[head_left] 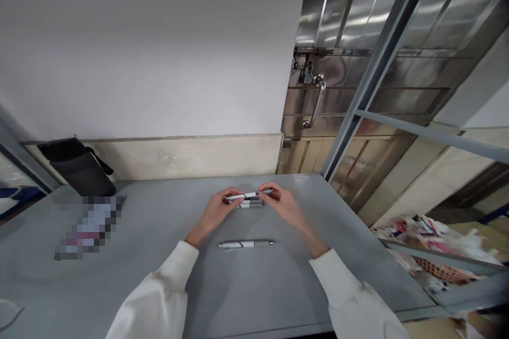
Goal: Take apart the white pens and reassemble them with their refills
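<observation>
Between my two hands a white and grey pen (250,195) is held level, just above the grey table. My left hand (221,205) pinches its left end, and my right hand (278,200) pinches its right end. Just below it in view, another pen (251,204) lies on the table, partly covered by my left fingers. Nearer to me a third pen (246,243) rests flat, its length running left to right, touched by neither hand.
A dark bottle or case with a strap (81,167) stands at the back left, beside a pixelated object (89,228). The wall (159,63) bounds the back. A metal frame post (369,82) rises at the right, near a padlocked door (338,79). Bags (437,238) fill a basket lower right.
</observation>
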A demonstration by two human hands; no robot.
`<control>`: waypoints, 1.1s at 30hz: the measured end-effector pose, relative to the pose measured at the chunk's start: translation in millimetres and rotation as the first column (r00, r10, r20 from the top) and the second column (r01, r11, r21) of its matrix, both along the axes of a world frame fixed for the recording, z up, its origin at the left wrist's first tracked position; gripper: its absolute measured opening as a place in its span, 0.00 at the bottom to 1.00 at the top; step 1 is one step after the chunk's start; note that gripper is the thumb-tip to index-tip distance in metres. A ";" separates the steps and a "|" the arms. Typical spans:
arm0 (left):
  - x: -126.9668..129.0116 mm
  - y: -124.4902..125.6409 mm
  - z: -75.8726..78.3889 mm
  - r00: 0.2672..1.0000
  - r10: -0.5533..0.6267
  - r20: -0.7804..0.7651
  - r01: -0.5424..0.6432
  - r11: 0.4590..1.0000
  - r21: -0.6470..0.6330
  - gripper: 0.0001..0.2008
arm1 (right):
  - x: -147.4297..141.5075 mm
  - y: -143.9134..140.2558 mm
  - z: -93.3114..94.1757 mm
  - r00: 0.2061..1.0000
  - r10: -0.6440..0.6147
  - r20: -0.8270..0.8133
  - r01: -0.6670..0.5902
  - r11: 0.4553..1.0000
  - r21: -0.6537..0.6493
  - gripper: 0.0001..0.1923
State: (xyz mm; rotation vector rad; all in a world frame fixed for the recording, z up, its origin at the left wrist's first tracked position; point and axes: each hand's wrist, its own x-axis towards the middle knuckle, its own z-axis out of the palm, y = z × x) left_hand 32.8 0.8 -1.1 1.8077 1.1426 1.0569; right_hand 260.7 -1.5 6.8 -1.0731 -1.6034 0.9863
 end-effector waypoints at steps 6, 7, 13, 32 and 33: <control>0.9 -0.9 -1.0 1.000 -0.013 -0.024 0.013 1.000 0.009 0.14 | -0.5 1.4 -1.7 0.999 0.014 -0.041 -0.014 1.000 -0.012 0.13; 1.3 -1.3 -0.9 0.999 -0.016 -0.028 0.016 1.000 0.019 0.14 | -0.7 1.6 -2.5 0.999 0.015 -0.044 -0.016 1.000 -0.019 0.13; 1.5 -2.1 -0.5 0.999 -0.027 -0.043 0.029 0.999 0.042 0.14 | -3.0 4.2 -11.1 0.998 0.040 -0.040 -0.042 0.998 -0.046 0.15; 0.8 3.6 -6.4 1.000 -0.004 -0.018 0.004 1.000 0.030 0.14 | 5.2 11.4 -15.6 0.995 0.041 -0.087 -0.046 0.998 -0.051 0.12; 0.6 3.7 -6.0 1.000 -0.005 -0.014 0.006 1.000 0.031 0.14 | 5.5 11.4 -15.5 0.996 0.045 -0.083 -0.049 0.998 -0.049 0.12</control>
